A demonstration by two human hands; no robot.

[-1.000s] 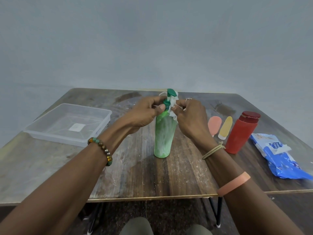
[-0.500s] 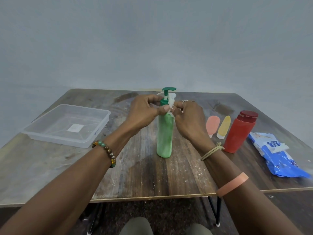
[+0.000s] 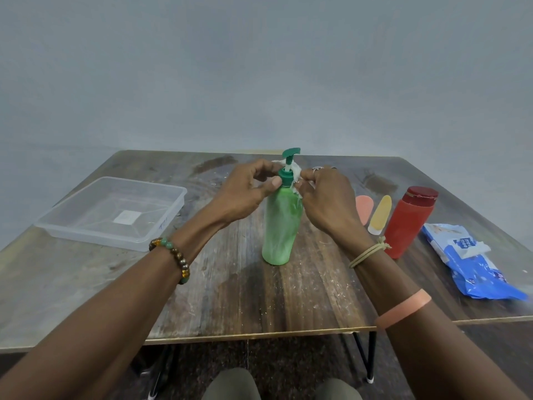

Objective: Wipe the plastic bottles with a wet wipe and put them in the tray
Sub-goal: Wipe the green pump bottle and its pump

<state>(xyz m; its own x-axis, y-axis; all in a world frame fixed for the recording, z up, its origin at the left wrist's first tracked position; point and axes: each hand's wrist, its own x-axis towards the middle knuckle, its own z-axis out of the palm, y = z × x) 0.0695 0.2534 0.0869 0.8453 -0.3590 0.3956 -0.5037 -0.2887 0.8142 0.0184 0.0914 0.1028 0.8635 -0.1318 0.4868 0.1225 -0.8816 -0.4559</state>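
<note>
Right hand [image 3: 326, 197] is pinching the white wet wipe [image 3: 296, 172] tight against the neck of the green pump bottle [image 3: 281, 226], fingers bunched on the cloth. Left hand [image 3: 248, 192] curls in from the other side, thumb pressed on the dark green collar and fingers wrapped behind the neck. The bottle stands upright mid-table [image 3: 230, 298], streaked pale all down its body, with its pump head poking up above both hands. Off to the bottle's left, well apart, sits the clear plastic tray [image 3: 98, 238]. To its right lie a pink piece [image 3: 364, 206] and a yellow piece [image 3: 380, 215], then an upright red bottle [image 3: 408, 223], and furthest right a blue wipes packet [image 3: 476, 269].
</note>
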